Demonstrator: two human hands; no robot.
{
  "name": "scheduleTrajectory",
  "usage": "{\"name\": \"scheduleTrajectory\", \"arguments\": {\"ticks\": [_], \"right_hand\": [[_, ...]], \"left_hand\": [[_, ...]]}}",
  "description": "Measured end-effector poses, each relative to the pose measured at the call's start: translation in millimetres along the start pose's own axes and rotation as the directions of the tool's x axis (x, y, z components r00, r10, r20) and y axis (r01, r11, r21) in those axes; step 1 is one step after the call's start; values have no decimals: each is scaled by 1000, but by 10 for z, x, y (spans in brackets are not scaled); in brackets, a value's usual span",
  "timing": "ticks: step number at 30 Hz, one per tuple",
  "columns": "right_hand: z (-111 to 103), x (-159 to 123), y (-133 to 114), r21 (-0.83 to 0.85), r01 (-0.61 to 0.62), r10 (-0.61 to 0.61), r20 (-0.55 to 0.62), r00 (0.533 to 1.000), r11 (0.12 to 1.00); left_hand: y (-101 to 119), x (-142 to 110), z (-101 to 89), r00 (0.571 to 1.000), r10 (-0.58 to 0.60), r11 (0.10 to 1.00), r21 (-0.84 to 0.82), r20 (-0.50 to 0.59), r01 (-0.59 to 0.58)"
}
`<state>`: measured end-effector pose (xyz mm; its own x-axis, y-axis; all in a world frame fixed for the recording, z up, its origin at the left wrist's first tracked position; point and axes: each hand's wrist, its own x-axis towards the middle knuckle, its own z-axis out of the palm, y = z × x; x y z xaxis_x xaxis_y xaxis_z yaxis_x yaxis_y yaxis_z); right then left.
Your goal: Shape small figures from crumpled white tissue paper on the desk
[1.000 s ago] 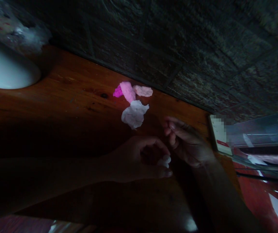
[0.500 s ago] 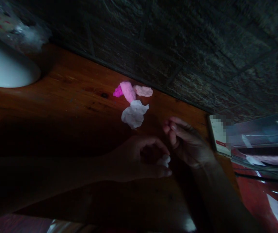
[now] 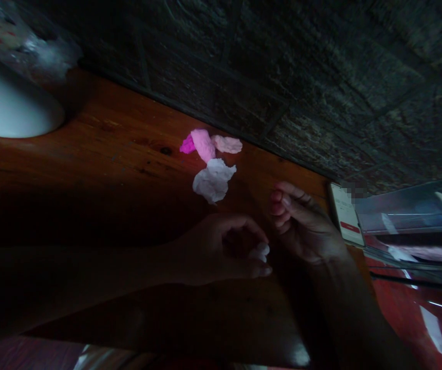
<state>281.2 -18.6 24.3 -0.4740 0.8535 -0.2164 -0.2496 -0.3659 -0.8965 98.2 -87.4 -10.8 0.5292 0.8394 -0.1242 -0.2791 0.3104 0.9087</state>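
My left hand [image 3: 221, 249] lies on the dark wooden table [image 3: 121, 149], fingers curled round a small white lump [image 3: 260, 252] pinched at the fingertips. Just to its right, my right hand [image 3: 301, 223] is closed in a loose fist; what it holds, if anything, is hidden. Beyond the hands lie a flattened white piece [image 3: 213, 181], a pink piece [image 3: 202, 144], a bright magenta bit [image 3: 186, 146] and a pale pink piece [image 3: 227, 144], close to the wall.
A dark textured wall [image 3: 301, 77] runs along the table's far edge. A white rounded object [image 3: 8, 110] sits at the far left with crumpled clear plastic [image 3: 47, 51] behind it. A card with red print [image 3: 346, 215] and a clear box [image 3: 417, 216] stand at the right.
My right hand has drifted slightly right and away from the left hand. The left hand and the pieces on the table stay put.
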Motion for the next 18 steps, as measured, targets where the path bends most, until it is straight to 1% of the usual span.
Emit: {"name": "scheduleTrajectory", "arguments": {"ticks": [3, 8, 12, 15, 18], "right_hand": [[5, -36, -58, 8, 1, -1, -9, 1000, 1000], [-56, -200, -108, 30, 60, -59, -17, 998, 998], [-103, -309, -92, -39, 123, -125, -44, 991, 992], [-79, -328, -91, -86, 143, -148, -45, 988, 986], [-24, -336, -109, -59, 124, -127, -46, 991, 990]], "left_hand": [[-7, 1, 1, 1000, 3, 1000, -4, -18, -3], [23, -2, 11, 998, 6, 1000, -10, -60, -6], [43, -3, 25, 994, -11, 1000, 5, -105, 12], [44, 0, 27, 991, 1, 1000, 25, -135, 3], [61, 7, 10, 986, 24, 999, 45, -167, -17]]}}
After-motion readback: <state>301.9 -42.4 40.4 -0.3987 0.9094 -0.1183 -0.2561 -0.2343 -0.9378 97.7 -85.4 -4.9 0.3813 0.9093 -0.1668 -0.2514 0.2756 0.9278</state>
